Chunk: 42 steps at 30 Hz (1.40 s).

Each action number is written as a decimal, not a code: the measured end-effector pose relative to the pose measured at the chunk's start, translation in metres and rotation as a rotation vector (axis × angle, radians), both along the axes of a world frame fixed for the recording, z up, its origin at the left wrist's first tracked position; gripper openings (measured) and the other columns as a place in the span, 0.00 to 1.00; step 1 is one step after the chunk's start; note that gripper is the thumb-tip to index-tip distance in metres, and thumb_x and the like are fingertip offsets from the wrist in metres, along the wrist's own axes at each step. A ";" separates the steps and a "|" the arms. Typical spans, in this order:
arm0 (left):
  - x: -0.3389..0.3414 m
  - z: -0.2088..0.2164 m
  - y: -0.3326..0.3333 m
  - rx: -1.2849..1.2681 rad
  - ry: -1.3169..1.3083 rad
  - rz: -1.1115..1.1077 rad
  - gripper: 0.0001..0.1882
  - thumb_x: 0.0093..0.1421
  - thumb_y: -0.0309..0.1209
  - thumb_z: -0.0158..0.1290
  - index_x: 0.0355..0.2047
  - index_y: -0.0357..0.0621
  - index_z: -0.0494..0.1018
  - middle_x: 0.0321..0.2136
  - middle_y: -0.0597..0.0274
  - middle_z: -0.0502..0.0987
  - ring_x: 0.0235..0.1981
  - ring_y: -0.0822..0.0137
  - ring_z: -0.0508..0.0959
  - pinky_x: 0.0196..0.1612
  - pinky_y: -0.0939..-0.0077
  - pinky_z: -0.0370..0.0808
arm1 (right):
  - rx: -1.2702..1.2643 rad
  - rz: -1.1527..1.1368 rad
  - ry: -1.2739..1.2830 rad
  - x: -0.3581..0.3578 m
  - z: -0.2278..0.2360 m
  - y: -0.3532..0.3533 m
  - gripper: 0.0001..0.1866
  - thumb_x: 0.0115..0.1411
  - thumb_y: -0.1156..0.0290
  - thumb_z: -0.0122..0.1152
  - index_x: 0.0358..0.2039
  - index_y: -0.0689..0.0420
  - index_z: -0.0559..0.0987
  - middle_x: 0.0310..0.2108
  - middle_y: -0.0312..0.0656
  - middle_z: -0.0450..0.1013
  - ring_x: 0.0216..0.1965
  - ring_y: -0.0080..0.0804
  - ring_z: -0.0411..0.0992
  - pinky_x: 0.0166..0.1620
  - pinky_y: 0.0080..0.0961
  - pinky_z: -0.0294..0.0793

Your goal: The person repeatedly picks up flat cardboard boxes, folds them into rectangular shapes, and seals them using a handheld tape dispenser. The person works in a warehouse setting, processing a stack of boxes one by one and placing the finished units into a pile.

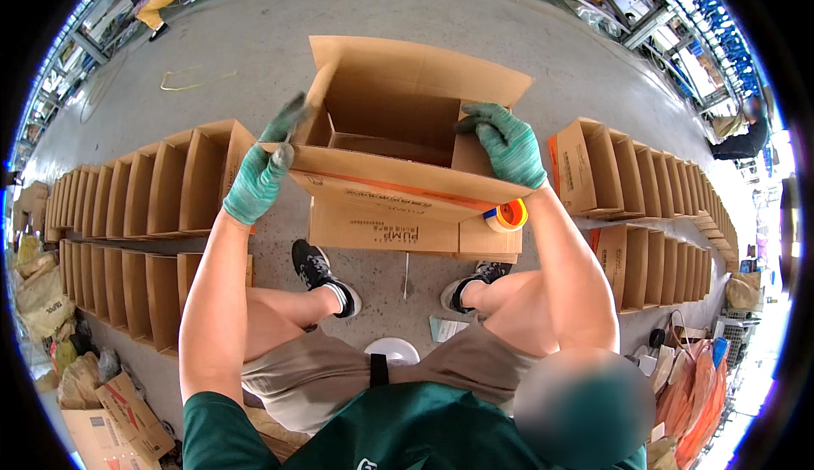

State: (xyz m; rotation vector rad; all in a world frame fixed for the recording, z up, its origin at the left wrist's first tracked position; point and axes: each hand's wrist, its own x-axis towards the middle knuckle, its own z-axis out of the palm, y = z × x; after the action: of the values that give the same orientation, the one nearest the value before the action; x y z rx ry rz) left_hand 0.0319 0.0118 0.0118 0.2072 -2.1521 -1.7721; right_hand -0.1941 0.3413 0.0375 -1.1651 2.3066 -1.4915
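Observation:
An open cardboard box (407, 177) is tilted in front of me, its inside showing and its far flap raised. My left hand (261, 169), in a green glove with grey fingertips, grips the box at its left edge. At the right side my right hand (507, 141), gloved the same way, holds the right flap with the fingers curled over it. Below the box, a second brown cardboard piece (365, 228) with dark print lies between my feet. A roll of tape (507, 216) with yellow, red and blue colours sits under my right wrist.
Rows of open boxes stand on the left (161, 182) and right (627, 173). Bags and wrapping (695, 394) lie at the lower right. A yellow strap (191, 80) is on the grey floor. Shelving (653, 25) and other people are at the edges.

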 end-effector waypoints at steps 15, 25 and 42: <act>-0.054 -0.009 0.010 -0.323 -0.235 0.326 0.40 0.58 0.37 0.65 0.66 0.43 0.58 0.58 0.49 0.69 0.54 0.61 0.73 0.55 0.67 0.74 | -0.291 -0.448 -0.683 -0.033 0.013 -0.009 0.24 0.65 0.57 0.62 0.56 0.57 0.74 0.43 0.37 0.74 0.46 0.26 0.68 0.54 0.26 0.66; -0.040 -0.001 0.023 -0.066 -0.187 0.231 0.38 0.64 0.44 0.58 0.70 0.52 0.55 0.65 0.55 0.64 0.63 0.62 0.65 0.67 0.69 0.60 | -0.092 -0.025 -0.341 -0.022 -0.010 0.021 0.18 0.54 0.81 0.55 0.46 0.58 0.80 0.72 0.50 0.51 0.73 0.40 0.47 0.67 0.30 0.55; -0.043 -0.012 0.018 -0.076 -0.277 0.220 0.28 0.71 0.31 0.47 0.70 0.61 0.57 0.60 0.56 0.71 0.58 0.69 0.68 0.64 0.74 0.61 | -0.299 -0.054 -0.484 -0.038 -0.030 0.035 0.18 0.65 0.70 0.58 0.56 0.51 0.75 0.72 0.45 0.51 0.69 0.37 0.58 0.60 0.28 0.69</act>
State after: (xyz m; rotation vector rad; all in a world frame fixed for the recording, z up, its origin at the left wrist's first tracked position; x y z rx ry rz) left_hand -0.0110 0.0300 -0.0003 0.6779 -2.2742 -1.6115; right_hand -0.2322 0.3767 0.0078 -0.6911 1.8487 -1.9311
